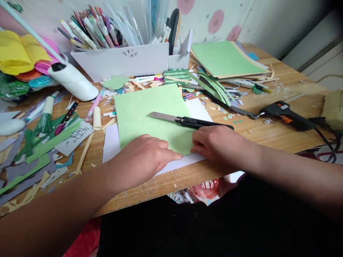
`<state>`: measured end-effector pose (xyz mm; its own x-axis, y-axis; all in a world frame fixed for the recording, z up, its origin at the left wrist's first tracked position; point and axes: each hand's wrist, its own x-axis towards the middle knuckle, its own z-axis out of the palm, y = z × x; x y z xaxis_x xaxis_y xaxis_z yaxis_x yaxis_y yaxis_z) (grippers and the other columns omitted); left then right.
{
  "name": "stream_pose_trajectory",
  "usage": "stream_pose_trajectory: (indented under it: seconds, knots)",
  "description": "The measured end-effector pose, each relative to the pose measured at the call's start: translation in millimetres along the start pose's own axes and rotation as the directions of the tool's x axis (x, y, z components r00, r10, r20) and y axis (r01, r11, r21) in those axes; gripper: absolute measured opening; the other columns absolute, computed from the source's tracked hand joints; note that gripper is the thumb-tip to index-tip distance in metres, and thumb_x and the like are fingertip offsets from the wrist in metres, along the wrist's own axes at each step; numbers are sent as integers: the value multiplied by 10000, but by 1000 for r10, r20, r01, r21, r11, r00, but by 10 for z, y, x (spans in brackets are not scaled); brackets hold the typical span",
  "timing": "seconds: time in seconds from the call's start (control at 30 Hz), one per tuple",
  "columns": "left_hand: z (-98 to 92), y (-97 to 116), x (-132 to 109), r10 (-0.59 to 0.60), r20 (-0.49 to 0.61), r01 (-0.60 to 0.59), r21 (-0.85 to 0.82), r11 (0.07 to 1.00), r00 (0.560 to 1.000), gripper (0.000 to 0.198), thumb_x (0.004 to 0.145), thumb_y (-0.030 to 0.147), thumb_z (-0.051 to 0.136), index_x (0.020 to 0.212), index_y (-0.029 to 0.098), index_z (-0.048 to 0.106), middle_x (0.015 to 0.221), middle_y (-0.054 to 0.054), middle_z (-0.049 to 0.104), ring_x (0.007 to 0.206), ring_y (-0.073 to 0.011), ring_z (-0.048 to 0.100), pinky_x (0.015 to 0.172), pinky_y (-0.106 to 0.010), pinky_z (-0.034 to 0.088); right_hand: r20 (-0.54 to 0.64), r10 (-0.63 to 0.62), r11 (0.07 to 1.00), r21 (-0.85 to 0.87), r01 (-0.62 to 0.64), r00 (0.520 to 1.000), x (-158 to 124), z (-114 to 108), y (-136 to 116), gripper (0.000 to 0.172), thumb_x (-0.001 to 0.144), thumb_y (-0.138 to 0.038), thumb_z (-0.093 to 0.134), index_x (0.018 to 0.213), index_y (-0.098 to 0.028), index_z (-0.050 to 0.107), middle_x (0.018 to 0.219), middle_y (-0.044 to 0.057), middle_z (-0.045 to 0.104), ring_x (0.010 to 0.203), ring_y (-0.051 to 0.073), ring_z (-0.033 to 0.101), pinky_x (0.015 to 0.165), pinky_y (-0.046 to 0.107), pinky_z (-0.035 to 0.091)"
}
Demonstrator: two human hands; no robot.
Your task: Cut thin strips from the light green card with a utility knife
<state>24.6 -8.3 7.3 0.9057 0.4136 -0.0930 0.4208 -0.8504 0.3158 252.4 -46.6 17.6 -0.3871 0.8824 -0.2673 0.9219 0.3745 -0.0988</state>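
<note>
A light green sheet of paper (150, 103) lies over a white sheet (111, 142) at the desk's front edge. My left hand (146, 153) rests on its near edge, fingers curled and pressed together on the paper. At the near right corner, my right hand (214, 141) has its fingers closed on the green sheet's edge. Just above that hand lies a black utility knife (190, 122), its blade out and pointing left across the green paper; my knuckles hide a little of its handle. The undersides of both hands are hidden.
A white pen box (120, 62) stands at the back. Green sheets (222, 57) are stacked behind on the right, with a black glue gun (289, 114) nearer. Paper scraps (40, 160) cover the left side, below a white roll (75, 82). Scissors (235, 85) lie among clippings.
</note>
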Motion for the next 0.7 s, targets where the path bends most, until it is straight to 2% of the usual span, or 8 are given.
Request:
stream_pose_trajectory:
  seconds: [0.1,0.17,0.27,0.33,0.37,0.43,0.57,0.7]
  knots:
    - [-32,-17,14,-6,48,6,2,1000,999,395,918,168,506,1170,427,667,712,32,595,707,-152,583,744,-311,369,-88,-62,998,10,63,994,-14,77,58,168,903,-302,564,812,-162,587,815,64,616,721,186,554,607,303,360]
    - [-49,-21,27,-16,68,16,-6,1000,998,402,931,172,492,1183,438,657,700,34,586,706,-148,582,745,-307,363,-244,-164,986,-5,168,956,-39,158,99,165,915,-278,548,832,-152,614,852,75,604,752,186,532,645,308,386]
    - [-67,-16,41,-22,87,23,-14,1000,996,364,956,198,471,1164,425,668,709,31,583,726,-151,581,743,-305,354,-485,-397,912,-108,396,780,-95,269,140,190,953,-230,488,930,-168,667,997,88,614,909,210,502,788,341,416]
    - [-73,-9,44,-22,99,23,-9,1000,995,336,958,210,480,1146,407,677,726,27,583,746,-158,581,738,-305,347,-524,-513,847,-183,499,680,-135,303,151,217,967,-194,464,1013,-182,676,1051,65,628,966,211,480,849,358,402]
    - [-76,-5,43,-21,103,22,-3,1000,994,336,954,206,487,1149,406,673,724,27,578,746,-160,577,732,-305,343,-517,-545,828,-206,522,660,-155,305,154,228,970,-184,458,1048,-180,673,1059,56,635,971,210,475,856,361,395]
    - [-78,2,39,-18,109,17,6,1000,994,371,944,184,495,1185,420,649,710,29,563,732,-161,564,718,-303,333,-490,-571,815,-235,530,659,-195,287,156,262,978,-192,432,1104,-161,660,1076,57,637,963,214,463,842,371,386]
    - [-78,10,27,-9,102,7,16,1000,995,407,942,162,479,1210,430,630,700,28,550,708,-163,541,705,-303,320,-430,-561,828,-289,481,708,-271,252,179,327,987,-240,370,1147,-167,646,1071,69,620,937,232,427,803,398,364]
    - [-74,4,15,-1,96,0,15,1000,995,439,937,143,452,1226,428,621,716,23,557,697,-163,531,693,-306,308,-451,-502,865,-263,427,738,-333,303,264,345,987,-237,346,1169,-198,636,1024,73,590,913,227,415,800,397,351]
